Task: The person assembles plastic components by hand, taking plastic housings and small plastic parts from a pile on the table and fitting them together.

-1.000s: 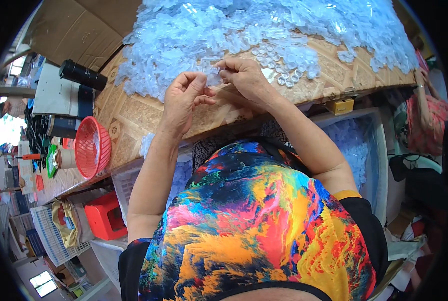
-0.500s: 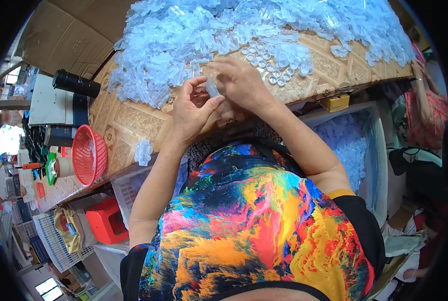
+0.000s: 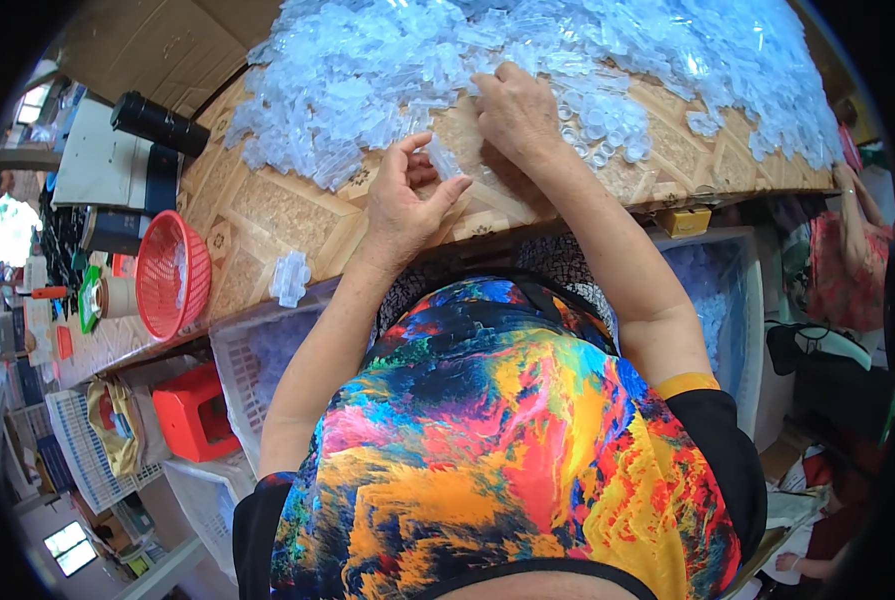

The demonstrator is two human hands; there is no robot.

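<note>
1. Head view: at the counter (image 3: 267, 210), a worker's left hand (image 3: 412, 195) is poised on the near side of a broad heap (image 3: 527, 40) of clear plastic parts, its grip closed on one clear plastic piece (image 3: 444, 157) between thumb and fingers.
2. The worker's right hand (image 3: 520, 115) sits palm down just at the heap's near edge, fingers bent; from where I stand I can't make out whether that grip is together, apart or clamped on something.
3. Small round clear rings (image 3: 602, 125) are scattered along the near edge of the heap, just right of the right hand.
4. Nearer the worker than the heap, to its left, loose clear pieces (image 3: 289, 279) rest by the counter's edge; farther left of it stands a red basket (image 3: 172, 275).
5. Good handling here, I'd judge, means a light pinch along the piece's sides, with its ends clear of the fingers; the right fingertips should part a single item from the heap's tangle, since thin clear plastic probably slips and scratches easily.
</note>
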